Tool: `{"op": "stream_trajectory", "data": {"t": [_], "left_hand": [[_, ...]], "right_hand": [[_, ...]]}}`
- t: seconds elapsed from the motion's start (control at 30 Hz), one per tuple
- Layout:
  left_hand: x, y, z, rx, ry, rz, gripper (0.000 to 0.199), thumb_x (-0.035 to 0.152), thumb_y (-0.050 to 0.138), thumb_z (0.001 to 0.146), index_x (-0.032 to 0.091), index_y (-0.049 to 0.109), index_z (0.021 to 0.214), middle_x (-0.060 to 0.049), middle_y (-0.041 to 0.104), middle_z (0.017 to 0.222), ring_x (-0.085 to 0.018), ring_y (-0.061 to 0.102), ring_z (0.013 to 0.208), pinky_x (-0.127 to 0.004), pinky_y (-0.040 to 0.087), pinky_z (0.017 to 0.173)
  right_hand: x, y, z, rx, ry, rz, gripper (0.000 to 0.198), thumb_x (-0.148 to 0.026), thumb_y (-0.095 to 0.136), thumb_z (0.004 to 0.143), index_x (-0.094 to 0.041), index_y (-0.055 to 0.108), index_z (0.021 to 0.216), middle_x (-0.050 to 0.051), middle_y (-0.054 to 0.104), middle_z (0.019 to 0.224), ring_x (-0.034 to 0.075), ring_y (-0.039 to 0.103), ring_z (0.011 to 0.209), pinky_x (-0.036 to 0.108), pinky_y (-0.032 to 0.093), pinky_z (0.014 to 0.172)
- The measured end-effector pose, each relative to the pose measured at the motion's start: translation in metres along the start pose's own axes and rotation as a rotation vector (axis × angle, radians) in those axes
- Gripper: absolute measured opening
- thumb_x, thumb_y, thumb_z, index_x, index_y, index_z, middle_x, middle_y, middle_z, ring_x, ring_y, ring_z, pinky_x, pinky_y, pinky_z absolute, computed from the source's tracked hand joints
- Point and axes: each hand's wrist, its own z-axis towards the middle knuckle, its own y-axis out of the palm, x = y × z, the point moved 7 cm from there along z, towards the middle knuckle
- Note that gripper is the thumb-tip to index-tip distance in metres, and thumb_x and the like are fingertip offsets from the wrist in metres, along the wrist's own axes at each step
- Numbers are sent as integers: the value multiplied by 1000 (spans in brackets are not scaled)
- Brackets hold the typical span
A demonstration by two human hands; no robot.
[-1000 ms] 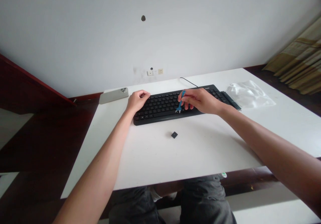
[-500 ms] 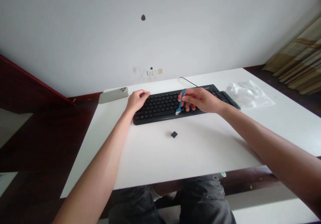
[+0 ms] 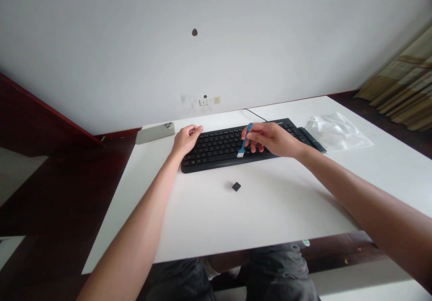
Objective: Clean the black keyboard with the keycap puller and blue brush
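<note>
Brush (image 3: pixel 244 140) tip sits slightly nearer the keyboard's (image 3: pixel 216 150) front edge than a second ago; stroke looks short, sweeping between keys. Right hand (image 3: pixel 270 138) pinches the slim blue handle, pale bristles down. Left hand (image 3: pixel 186 139) curls loosely on the keyboard's left end. Loose square black keycap (image 3: pixel 236 186) lies on matte white table (image 3: pixel 270 202).

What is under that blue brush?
The blue brush has its white tip on the black keyboard, held by the right hand. Keys beneath that hand are hidden.
</note>
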Motion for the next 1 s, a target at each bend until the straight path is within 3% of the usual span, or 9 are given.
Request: {"op": "stream_trajectory", "data": {"t": [1.0], "left_hand": [[-4, -1, 2, 16, -23, 36, 42, 62, 61, 94, 23, 78, 100, -4, 81, 99, -24, 71, 96, -32, 46, 84]], "right_hand": [[-4, 4, -1, 11, -55, -45, 29, -44, 56, 107, -19, 69, 101, 5, 74, 89, 14, 67, 63, 28, 52, 57]]}}
